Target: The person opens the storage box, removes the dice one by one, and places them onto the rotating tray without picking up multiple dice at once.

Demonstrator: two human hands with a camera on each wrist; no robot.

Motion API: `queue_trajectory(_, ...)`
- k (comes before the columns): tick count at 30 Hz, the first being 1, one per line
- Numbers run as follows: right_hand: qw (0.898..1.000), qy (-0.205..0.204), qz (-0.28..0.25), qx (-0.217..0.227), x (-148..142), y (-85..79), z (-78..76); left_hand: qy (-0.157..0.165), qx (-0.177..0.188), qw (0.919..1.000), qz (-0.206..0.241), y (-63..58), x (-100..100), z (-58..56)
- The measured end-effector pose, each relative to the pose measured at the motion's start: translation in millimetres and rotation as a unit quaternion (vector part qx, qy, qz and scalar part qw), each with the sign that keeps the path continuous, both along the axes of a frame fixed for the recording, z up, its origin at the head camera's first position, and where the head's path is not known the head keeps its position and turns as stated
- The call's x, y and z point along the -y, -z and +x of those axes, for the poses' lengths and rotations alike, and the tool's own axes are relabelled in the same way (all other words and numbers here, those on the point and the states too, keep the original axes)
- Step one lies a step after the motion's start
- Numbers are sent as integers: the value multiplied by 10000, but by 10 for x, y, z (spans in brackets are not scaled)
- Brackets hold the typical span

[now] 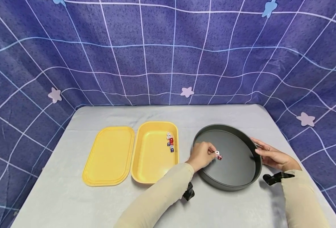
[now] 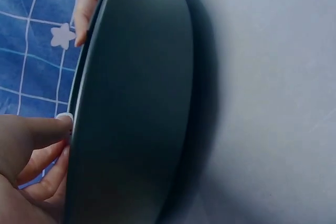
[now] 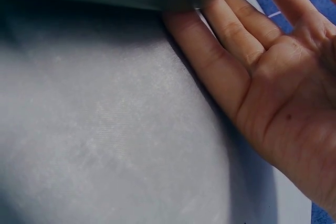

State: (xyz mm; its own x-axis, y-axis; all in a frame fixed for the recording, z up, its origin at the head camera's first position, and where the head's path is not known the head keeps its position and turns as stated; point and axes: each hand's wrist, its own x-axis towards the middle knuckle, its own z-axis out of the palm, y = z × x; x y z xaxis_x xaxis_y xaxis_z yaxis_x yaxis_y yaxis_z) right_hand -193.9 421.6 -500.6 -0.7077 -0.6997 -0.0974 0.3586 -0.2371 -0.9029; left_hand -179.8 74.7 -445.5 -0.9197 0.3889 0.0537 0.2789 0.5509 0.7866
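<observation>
Over the near-left part of a dark round pan point(image 1: 230, 171), a person's left hand point(image 1: 203, 155) pinches a small white die point(image 1: 217, 152) between thumb and fingers, the grip closed down to the die's own width. Pips are the markings that can be read: a single dark spot on the white die's upper face, pale spots on a red die point(image 1: 220, 157) just beside it within the pan's rim. Whether the fingertips also touch the red die cannot be told.

At the pan's right side, the right hand point(image 1: 276, 157) rests against the wall, its fingers extended and nearly straight, the thumb at the rim; the right wrist view shows the palm spread wide beside the pan.

Left of the pan stands a yellow tray point(image 1: 149, 155), where a cluster of white, red and blue dice point(image 1: 171, 141) lies along the wall nearer the pan. Farther left, beyond the tray, a yellow lid point(image 1: 109, 156) lies flat on the pale-covered table point(image 1: 62, 196). Behind the pan hangs a blue cloth point(image 1: 156, 60) with a wavy grid and stars.
</observation>
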Motion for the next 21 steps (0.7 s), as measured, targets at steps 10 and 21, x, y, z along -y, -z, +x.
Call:
queue_trajectory(10,10000,40,8,-1,-3,-13,1,8,-321,9983,-485,35,-51,-10)
queue_trajectory(21,9997,138,191,-36,5,-17,15,-113,-278,9963,-801,82,-98,-33)
